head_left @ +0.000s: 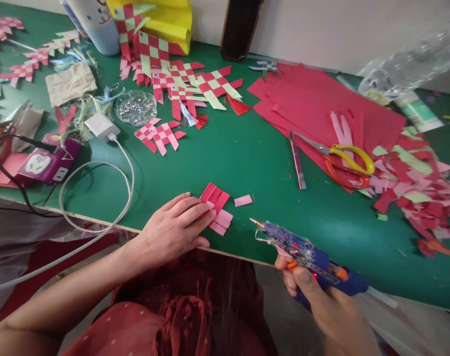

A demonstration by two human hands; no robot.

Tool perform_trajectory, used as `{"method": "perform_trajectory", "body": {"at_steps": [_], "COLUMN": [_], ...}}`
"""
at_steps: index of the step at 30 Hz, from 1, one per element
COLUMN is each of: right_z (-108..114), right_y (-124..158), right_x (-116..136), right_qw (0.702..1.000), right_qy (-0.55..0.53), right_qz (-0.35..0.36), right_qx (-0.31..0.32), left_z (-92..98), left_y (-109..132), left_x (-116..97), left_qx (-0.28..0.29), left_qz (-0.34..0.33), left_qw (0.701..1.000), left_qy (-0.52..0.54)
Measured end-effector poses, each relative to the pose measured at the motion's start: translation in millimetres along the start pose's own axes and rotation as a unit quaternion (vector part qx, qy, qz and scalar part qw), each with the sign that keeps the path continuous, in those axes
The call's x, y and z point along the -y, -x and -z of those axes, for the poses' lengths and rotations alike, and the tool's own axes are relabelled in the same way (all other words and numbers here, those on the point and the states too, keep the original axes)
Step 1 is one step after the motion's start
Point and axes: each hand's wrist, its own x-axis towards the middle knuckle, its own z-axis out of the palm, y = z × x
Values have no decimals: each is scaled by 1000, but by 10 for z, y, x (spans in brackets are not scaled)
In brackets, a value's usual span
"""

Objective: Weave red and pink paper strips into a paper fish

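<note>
My left hand (176, 220) lies on the green table near its front edge, fingers stretched out and flat. Its fingertips press on a folded paper piece (219, 200) made of red and pink strips and partly cover it. Just right of that piece is a small loose pink paper strip (243, 200). In my right hand (317, 301) is a blue hot glue gun (302, 254), gripped by its handle with a finger at the orange trigger. The metal nozzle points left toward the paper, apart from it. A glue stick (382, 297) sticks out of its back.
Woven paper fish (160, 134) lie at the back, near a round case of googly eyes (136, 108). Red paper sheets (314, 99), scissors (349, 163), a cutter knife (297, 160) and paper scraps (421, 183) occupy the right. A white cable (130, 193) and purple power adapter (49, 160) are left.
</note>
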Motion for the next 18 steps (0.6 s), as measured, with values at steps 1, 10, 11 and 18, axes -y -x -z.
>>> {"method": "perform_trajectory", "body": {"at_steps": [1,10,11,18], "right_z": [8,-3,11,92], "right_y": [-7,-37,-36,2], "right_x": [-1,96,91,94], "right_qw": [1000,997,997,992], "right_qy": [7,-14,-14,18], "right_qz": [-1,9,17,53], "right_qx": [4,-70,-72,-117], "left_z": [7,103,101,116], "left_y": [-3,-68,-68,-46], "left_x": [-2,-138,-145,-116], "left_qx": [3,55,57,48], "left_qz": [-1,-1,-2,5], "left_qw": [1000,998,997,999], "left_qy": [-2,-42,-43,-8]}}
